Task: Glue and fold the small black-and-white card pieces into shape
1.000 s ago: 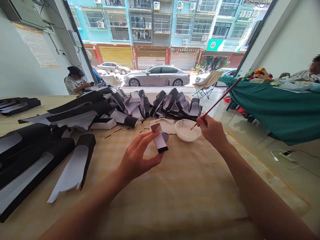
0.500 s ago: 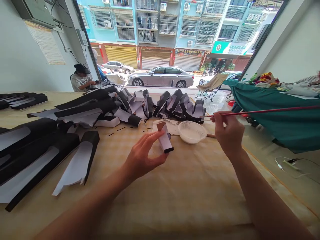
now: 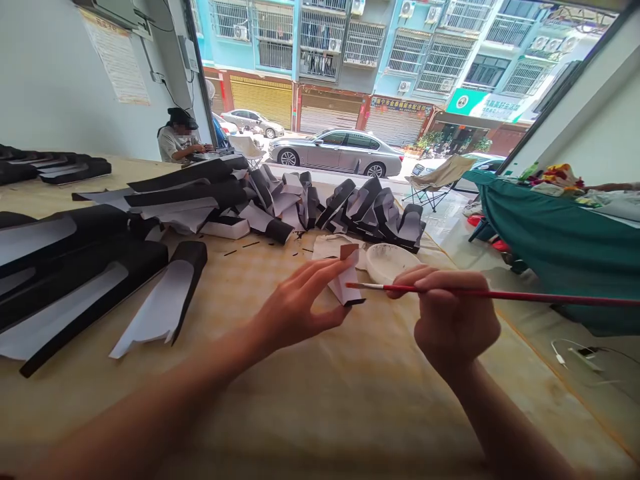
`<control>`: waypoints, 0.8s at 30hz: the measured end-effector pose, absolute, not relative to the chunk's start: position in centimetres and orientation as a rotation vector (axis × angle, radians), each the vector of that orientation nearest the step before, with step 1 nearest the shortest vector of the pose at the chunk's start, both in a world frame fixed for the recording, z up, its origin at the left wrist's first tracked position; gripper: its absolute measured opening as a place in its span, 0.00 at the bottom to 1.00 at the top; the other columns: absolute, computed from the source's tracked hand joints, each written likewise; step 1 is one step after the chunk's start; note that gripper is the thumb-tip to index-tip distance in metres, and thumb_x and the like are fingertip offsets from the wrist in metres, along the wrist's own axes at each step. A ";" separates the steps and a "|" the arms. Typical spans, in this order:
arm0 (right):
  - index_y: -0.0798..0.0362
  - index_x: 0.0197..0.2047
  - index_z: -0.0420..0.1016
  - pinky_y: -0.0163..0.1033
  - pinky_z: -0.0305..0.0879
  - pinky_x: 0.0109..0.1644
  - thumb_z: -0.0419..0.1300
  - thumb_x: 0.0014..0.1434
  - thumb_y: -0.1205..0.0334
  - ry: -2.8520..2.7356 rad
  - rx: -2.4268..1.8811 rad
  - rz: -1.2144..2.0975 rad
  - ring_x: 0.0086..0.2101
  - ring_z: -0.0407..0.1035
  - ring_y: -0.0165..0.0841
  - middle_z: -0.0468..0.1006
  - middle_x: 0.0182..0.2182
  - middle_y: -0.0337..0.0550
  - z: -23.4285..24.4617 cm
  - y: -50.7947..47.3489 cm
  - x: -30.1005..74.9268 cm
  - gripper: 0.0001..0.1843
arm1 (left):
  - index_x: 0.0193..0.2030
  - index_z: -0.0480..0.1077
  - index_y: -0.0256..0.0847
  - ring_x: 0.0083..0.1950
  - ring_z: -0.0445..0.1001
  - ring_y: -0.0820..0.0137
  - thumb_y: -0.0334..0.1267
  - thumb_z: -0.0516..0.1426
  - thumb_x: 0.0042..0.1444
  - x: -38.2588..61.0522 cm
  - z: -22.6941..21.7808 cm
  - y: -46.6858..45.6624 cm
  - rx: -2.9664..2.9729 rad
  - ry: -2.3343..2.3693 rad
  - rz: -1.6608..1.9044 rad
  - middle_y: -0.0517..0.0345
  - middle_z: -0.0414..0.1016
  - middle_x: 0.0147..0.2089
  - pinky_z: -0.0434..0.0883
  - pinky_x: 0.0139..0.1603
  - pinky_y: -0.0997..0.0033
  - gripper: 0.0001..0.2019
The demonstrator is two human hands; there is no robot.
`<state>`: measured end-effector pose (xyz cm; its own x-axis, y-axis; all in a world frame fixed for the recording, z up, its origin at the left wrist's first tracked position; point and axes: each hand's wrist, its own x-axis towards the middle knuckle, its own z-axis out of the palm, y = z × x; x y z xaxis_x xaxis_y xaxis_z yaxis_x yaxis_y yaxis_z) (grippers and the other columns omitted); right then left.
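My left hand (image 3: 300, 307) pinches a small folded piece of white paper with black ends (image 3: 344, 283) between its fingertips and thumb. My right hand (image 3: 453, 310) grips a long red-handled paintbrush (image 3: 480, 292) and holds it level. The brush's pale tip (image 3: 356, 286) lies against or just over the paper piece; the exact contact is hard to tell. Behind my right hand sits a white bowl (image 3: 386, 262) with a whitish coating inside, partly hidden by my fingers. A crumpled white sheet (image 3: 330, 247) lies beside it.
Rows of black-and-white folded pieces (image 3: 370, 213) lie heaped across the cloth-covered table (image 3: 320, 407), with more at the left (image 3: 85, 257). A seated person (image 3: 175, 140) works at the far left. A green-draped table (image 3: 560, 240) stands at the right.
My right hand has swung left, bringing the brush from pointing up and right to level, its tip now at the paper piece. The view has tilted, and the bowl sits partly behind my hand.
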<state>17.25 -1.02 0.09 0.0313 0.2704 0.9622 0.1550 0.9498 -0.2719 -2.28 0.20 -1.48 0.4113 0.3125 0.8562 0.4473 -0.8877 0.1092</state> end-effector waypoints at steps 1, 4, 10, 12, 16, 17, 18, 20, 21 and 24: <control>0.52 0.38 0.70 0.43 0.69 0.30 0.54 0.63 0.64 -1.555 -0.347 0.091 0.25 0.73 0.34 0.74 0.23 0.38 0.0 -1.0 17.3 0.04 | 0.60 0.60 0.37 0.55 0.72 0.65 0.33 0.60 0.52 -2.3 -1.5 0.2 -2.525 -0.680 -1.486 0.47 0.73 0.53 0.73 0.56 0.66 0.28; 0.52 0.38 0.70 0.44 0.71 0.32 0.55 0.62 0.64 -1.562 -0.374 0.077 0.26 0.74 0.34 0.74 0.25 0.39 -0.2 -0.8 17.5 0.03 | 0.60 0.60 0.37 0.54 0.72 0.65 0.33 0.60 0.52 -2.3 -1.5 0.2 -2.526 -0.666 -1.498 0.47 0.73 0.53 0.73 0.55 0.66 0.28; 0.53 0.37 0.72 0.41 0.70 0.29 0.56 0.61 0.67 -1.489 -0.370 -0.010 0.24 0.72 0.32 0.72 0.24 0.38 0.1 -0.7 17.9 0.04 | 0.59 0.61 0.35 0.53 0.72 0.66 0.33 0.61 0.51 -2.3 -1.5 0.3 -2.515 -0.670 -1.504 0.46 0.73 0.52 0.73 0.54 0.67 0.28; 0.53 0.38 0.72 0.42 0.70 0.29 0.56 0.61 0.67 -1.477 -0.336 0.027 0.24 0.72 0.32 0.72 0.24 0.38 0.0 -0.9 17.7 0.04 | 0.59 0.60 0.36 0.53 0.72 0.66 0.33 0.61 0.51 -2.3 -1.5 0.3 -2.515 -0.675 -1.504 0.47 0.73 0.52 0.73 0.54 0.67 0.28; 0.53 0.40 0.72 0.44 0.71 0.31 0.56 0.60 0.69 -1.562 -0.314 0.107 0.26 0.74 0.35 0.73 0.25 0.39 -0.3 -1.2 17.2 0.05 | 0.59 0.60 0.36 0.54 0.72 0.66 0.33 0.61 0.52 -2.2 -1.5 0.2 -2.517 -0.675 -1.507 0.47 0.73 0.53 0.72 0.55 0.67 0.27; 0.54 0.39 0.72 0.44 0.71 0.31 0.56 0.60 0.69 -1.578 -0.323 0.108 0.27 0.74 0.35 0.73 0.26 0.40 -0.3 -1.1 17.2 0.05 | 0.59 0.61 0.35 0.54 0.72 0.67 0.33 0.61 0.51 -2.3 -1.5 0.2 -2.519 -0.673 -1.506 0.47 0.73 0.52 0.72 0.56 0.68 0.27; 0.54 0.39 0.72 0.44 0.71 0.31 0.56 0.60 0.70 -1.577 -0.336 0.096 0.27 0.74 0.35 0.74 0.26 0.40 -0.3 -1.1 17.3 0.06 | 0.59 0.61 0.35 0.54 0.72 0.67 0.32 0.61 0.51 -2.3 -1.5 0.2 -2.524 -0.669 -1.504 0.46 0.73 0.52 0.72 0.56 0.68 0.27; 0.55 0.38 0.73 0.42 0.71 0.29 0.56 0.59 0.70 -1.541 -0.363 0.042 0.25 0.74 0.34 0.73 0.26 0.39 -0.2 -1.0 17.6 0.06 | 0.59 0.61 0.34 0.54 0.71 0.67 0.32 0.61 0.51 -2.3 -1.5 0.3 -2.532 -0.669 -1.505 0.46 0.73 0.52 0.72 0.56 0.68 0.27; 0.54 0.38 0.73 0.41 0.70 0.29 0.56 0.59 0.71 -1.513 -0.368 0.019 0.25 0.73 0.33 0.73 0.25 0.39 -0.1 -1.0 17.7 0.06 | 0.59 0.61 0.34 0.54 0.71 0.67 0.33 0.61 0.51 -2.4 -1.5 0.3 -2.536 -0.672 -1.503 0.46 0.73 0.52 0.72 0.56 0.68 0.28; 0.53 0.38 0.73 0.41 0.71 0.29 0.55 0.61 0.69 -1.447 -0.348 0.033 0.23 0.72 0.31 0.72 0.25 0.38 0.2 -1.0 17.7 0.06 | 0.59 0.61 0.35 0.55 0.71 0.66 0.33 0.61 0.51 -2.3 -1.6 0.4 -2.535 -0.674 -1.501 0.46 0.73 0.53 0.72 0.56 0.67 0.28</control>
